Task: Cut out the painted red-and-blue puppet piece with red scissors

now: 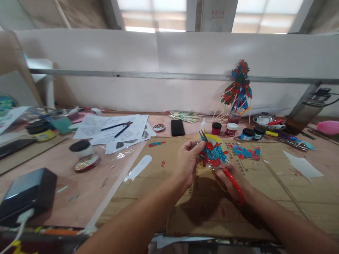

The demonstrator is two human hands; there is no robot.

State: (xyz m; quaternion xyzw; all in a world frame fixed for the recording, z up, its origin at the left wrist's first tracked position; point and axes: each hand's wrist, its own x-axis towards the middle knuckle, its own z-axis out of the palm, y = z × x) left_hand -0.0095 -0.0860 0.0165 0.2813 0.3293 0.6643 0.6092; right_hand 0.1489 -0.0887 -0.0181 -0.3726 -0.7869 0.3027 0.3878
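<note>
Red-handled scissors (234, 184) sat gripped in the right hand (240, 178), while the left hand (188, 157) pinched a red-and-blue cutout (215, 155) by its edge, right above the cardboard (143, 176)!

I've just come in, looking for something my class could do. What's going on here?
A person pinches a red-and-blue cutout in the left hand. The right hand holds red-handled scissors, blade tips slightly apart near the cutout's upper left edge. Below lies flat cardboard; another red-and-blue piece rests on it, to the right.
</note>
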